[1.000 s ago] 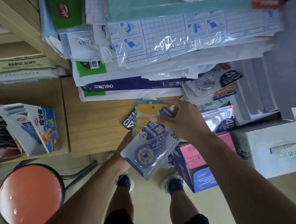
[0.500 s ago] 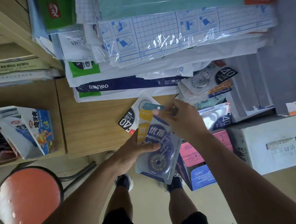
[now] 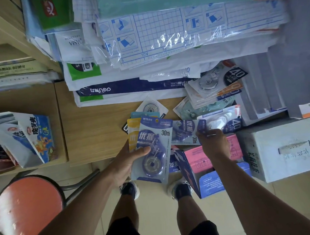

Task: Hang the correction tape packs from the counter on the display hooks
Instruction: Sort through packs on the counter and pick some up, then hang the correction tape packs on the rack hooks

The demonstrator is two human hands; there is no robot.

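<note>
My left hand [image 3: 128, 163] grips a small stack of correction tape packs at the counter's front edge; a blue 30m pack [image 3: 155, 148] is on top, with a yellow pack [image 3: 132, 134] behind it. My right hand [image 3: 213, 143] pinches another blue 30m pack [image 3: 184, 133] that lies sideways on the wooden counter [image 3: 97, 129]. More packs are spread further right: a "40" pack [image 3: 226, 119] just beyond my right hand and a loose pile [image 3: 217, 85] behind it. One white pack [image 3: 151, 106] lies flat behind my left hand. No display hooks are in view.
A tall heap of wrapped paper and plastic sheets [image 3: 164, 45] fills the back of the counter. A white carton [image 3: 281, 148] and an open blue and pink box [image 3: 210, 164] stand at the right. A red stool [image 3: 28, 208] is at lower left, snack boxes [image 3: 33, 138] on the left shelf.
My left hand has turned the stack upright with the blue pack facing me. My right hand let go of the stack and moved right onto another blue pack on the counter.
</note>
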